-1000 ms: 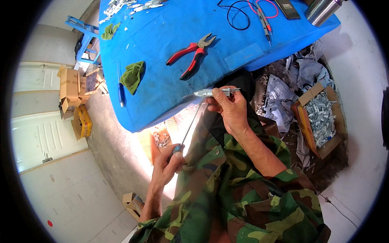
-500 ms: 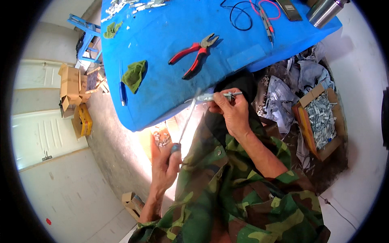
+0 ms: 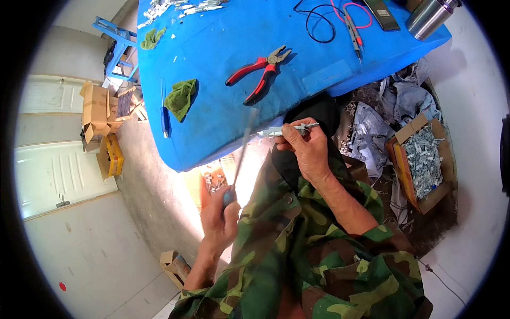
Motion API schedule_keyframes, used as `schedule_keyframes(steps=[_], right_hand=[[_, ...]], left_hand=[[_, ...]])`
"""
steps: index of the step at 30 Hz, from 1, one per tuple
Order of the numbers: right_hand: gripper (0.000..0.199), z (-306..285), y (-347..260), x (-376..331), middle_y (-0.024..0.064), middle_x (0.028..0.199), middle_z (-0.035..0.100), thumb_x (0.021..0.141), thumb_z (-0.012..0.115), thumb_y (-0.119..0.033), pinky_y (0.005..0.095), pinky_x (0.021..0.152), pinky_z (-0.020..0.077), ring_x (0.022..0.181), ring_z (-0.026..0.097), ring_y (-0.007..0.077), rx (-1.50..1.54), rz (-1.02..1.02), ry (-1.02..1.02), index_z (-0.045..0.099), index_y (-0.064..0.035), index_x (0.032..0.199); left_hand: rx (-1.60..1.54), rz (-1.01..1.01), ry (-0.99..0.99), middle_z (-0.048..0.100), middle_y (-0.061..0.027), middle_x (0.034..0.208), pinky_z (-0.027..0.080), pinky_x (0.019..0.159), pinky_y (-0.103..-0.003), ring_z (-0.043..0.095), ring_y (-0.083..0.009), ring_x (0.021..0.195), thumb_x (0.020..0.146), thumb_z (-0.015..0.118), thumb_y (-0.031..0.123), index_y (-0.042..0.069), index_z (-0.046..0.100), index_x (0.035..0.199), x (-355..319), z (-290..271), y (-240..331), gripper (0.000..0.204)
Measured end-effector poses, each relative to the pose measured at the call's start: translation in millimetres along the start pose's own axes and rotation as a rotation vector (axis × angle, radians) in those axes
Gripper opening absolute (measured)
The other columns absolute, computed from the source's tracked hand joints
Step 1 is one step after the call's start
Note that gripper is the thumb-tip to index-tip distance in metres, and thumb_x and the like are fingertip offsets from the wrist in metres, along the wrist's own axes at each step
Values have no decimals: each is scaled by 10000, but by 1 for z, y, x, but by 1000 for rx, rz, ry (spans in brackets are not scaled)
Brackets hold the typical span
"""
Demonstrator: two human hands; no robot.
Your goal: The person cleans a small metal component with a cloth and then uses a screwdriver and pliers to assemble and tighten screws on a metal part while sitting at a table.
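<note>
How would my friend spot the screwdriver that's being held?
Find the big blue table, then look below its near edge, where the left hand is. It grips the screwdriver by its blue handle, long thin shaft pointing up. The other screwdriver lies on the table by a green cloth; only this one's in a hand.

We see a phone (image 3: 382,14) and a steel flask (image 3: 428,20) near the tabletop's (image 3: 212,125) right edge, green cloths (image 3: 180,99) near its left.
</note>
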State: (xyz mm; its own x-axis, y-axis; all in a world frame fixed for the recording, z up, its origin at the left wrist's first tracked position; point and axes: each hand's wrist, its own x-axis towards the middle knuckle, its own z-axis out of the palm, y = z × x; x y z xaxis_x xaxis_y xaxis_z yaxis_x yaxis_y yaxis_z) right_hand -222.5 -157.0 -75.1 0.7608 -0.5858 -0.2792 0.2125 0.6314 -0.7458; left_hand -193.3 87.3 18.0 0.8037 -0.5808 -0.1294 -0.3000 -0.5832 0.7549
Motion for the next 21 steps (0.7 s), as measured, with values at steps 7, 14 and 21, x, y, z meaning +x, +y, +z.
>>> schedule_keyframes(steps=[7,14,21], right_hand=[[215,-1,0,-1,109,941,703,956,734,-101,270,679,607,819,735,166,-18,0,-14,550,-1,1006],[211,0,1,0,120,943,703,962,728,-101,267,674,606,826,740,174,-19,-22,-29,551,-2,1023],[238,2,1,-1,100,972,711,965,730,-114,268,682,610,845,745,180,92,20,42,593,4,1120]], left_hand=[[-145,6,131,607,-40,726,423,498,-239,515,-66,550,1055,462,196,-55,640,1143,-5,-4,17,320],[-104,-121,-70,594,-63,723,285,1038,-440,571,-165,703,994,527,143,-2,648,1058,7,-3,-1,199],[-31,-140,-90,629,-84,774,471,954,-404,622,-191,717,997,568,164,11,656,1097,-8,-1,1,202]])
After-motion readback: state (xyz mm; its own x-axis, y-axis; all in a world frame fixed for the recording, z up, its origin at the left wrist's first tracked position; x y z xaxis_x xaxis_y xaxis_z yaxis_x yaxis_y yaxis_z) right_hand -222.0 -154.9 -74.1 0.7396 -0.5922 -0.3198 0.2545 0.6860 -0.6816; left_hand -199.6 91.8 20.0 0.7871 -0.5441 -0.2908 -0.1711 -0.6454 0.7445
